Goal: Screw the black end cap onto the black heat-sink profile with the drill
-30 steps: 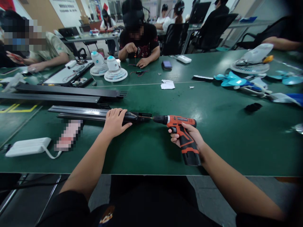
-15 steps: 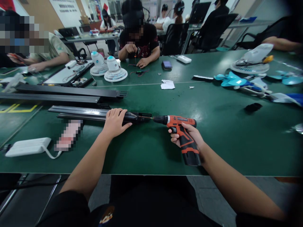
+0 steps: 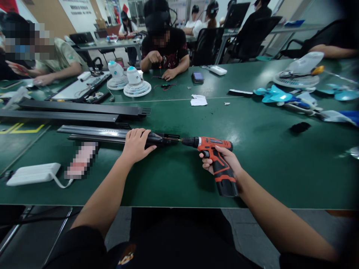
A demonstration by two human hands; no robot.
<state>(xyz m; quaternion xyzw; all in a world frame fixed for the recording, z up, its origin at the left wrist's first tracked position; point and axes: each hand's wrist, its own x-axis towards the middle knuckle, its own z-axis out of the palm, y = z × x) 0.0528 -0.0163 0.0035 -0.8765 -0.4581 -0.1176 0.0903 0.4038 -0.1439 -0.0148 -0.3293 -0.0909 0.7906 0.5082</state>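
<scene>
My right hand (image 3: 224, 160) is wrapped round the handle of an orange and black cordless drill (image 3: 215, 144), which points left. Its bit meets the slotted right end of a long, glossy black housing (image 3: 95, 131) lying on the green table. My left hand (image 3: 137, 145) lies over that housing near its right end, fingers across the top and thumb along the near side, pressing it to the table. Where exactly the bit's tip sits inside the end is too small to tell.
More long black panels (image 3: 70, 114) lie behind the housing. A pink phone (image 3: 81, 160) and a white power bank (image 3: 33, 174) are at the left. White fan parts (image 3: 137, 87) and blue fan blades (image 3: 273, 94) stand farther back. Across the table a person (image 3: 165, 48) works with a screwdriver.
My hands, the drill and the black housing show no visible movement. At the far left, another person's head and hand have shifted slightly.
</scene>
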